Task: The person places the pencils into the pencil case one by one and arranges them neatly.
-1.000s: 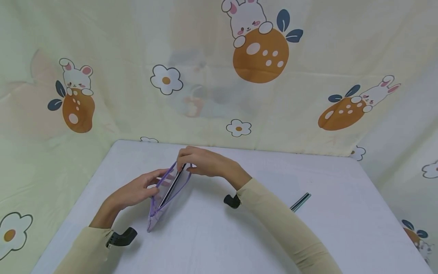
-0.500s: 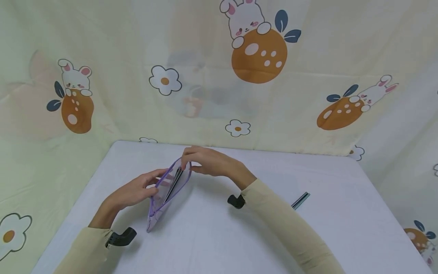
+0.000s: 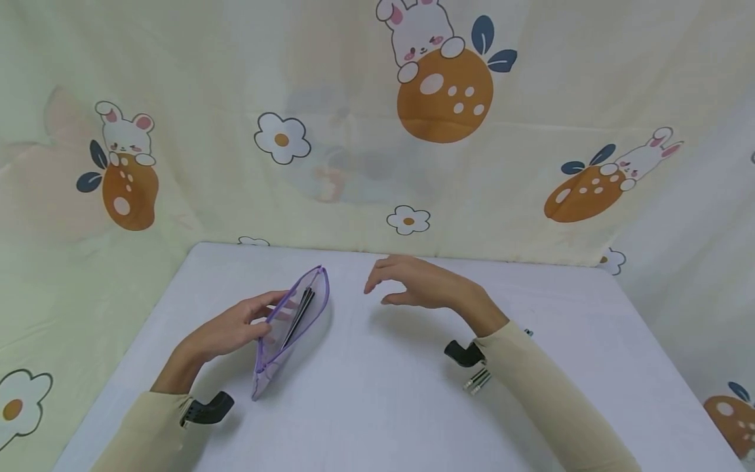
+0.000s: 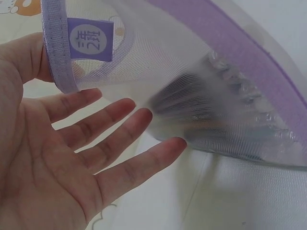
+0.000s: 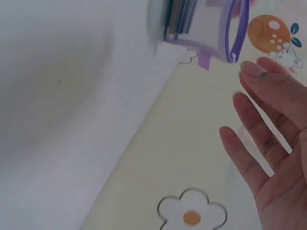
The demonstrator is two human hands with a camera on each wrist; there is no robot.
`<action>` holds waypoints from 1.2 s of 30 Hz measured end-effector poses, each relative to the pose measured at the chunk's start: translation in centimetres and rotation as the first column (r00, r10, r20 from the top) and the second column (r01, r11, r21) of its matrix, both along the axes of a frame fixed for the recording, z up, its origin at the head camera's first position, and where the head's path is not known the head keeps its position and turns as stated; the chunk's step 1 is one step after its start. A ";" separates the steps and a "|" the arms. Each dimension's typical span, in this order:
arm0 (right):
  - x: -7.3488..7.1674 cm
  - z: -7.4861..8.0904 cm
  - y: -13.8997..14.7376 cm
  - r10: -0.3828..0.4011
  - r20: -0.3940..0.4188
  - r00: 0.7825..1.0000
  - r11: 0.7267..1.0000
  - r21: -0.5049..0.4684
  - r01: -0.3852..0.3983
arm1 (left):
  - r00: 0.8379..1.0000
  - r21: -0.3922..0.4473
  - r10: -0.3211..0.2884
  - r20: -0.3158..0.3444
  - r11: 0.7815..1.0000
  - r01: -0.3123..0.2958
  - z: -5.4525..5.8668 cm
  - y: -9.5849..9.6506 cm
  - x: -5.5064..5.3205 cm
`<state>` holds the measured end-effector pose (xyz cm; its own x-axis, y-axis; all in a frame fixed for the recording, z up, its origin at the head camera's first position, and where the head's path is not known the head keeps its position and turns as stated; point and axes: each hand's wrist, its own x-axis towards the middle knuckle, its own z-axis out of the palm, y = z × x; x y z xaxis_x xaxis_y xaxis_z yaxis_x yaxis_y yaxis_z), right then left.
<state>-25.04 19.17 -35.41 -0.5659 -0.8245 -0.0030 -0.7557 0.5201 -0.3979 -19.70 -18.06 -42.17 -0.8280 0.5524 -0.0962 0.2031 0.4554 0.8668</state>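
Observation:
In the head view my left hand (image 3: 227, 328) holds up a see-through mesh pouch (image 3: 267, 380) with purple edging, its mouth gaping. The thumb hooks over the rim, and the left wrist view shows the other fingers spread along the outside below a purple label (image 4: 91, 39). Several slender, dark, pencil-like sticks (image 3: 299, 316) lean inside the pouch, bunched together. To the right of the pouch, my right hand (image 3: 413, 282) hovers over the table with nothing in its loosely bent fingers. The right wrist view has the pouch (image 5: 206, 28) beyond those fingertips.
More pencil-like sticks (image 3: 479, 380) lie on the white table (image 3: 377, 406), partly covered by the right sleeve (image 3: 548, 387). A patterned curtain (image 3: 342, 223) hangs behind the table's far edge. A black camera mount (image 3: 463, 354) sticks out from the right wrist.
My right hand has let go of the sticks, which stay in the pouch, and has drawn away to the right. My left hand keeps its hold on the pouch in the same spot.

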 end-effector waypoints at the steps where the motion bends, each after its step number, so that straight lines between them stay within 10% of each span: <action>1: 0.2 -0.1 0.7 -0.012 0.014 1.000 1.000 0.002 0.012 | 1.000 -0.005 0.003 0.000 1.000 -0.003 0.0 0.0 0.0; 36: 5.0 -5.6 19.7 -0.345 0.211 0.915 0.938 0.049 0.343 | 1.000 0.005 -0.005 0.018 1.000 0.005 -0.1 -0.5 -0.1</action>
<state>-20.04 38.90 -40.97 -0.7994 -0.5784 -0.1624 -0.4277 0.7379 -0.5221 -19.77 -18.54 -42.26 -0.8236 0.5567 -0.1085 0.1892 0.4500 0.8727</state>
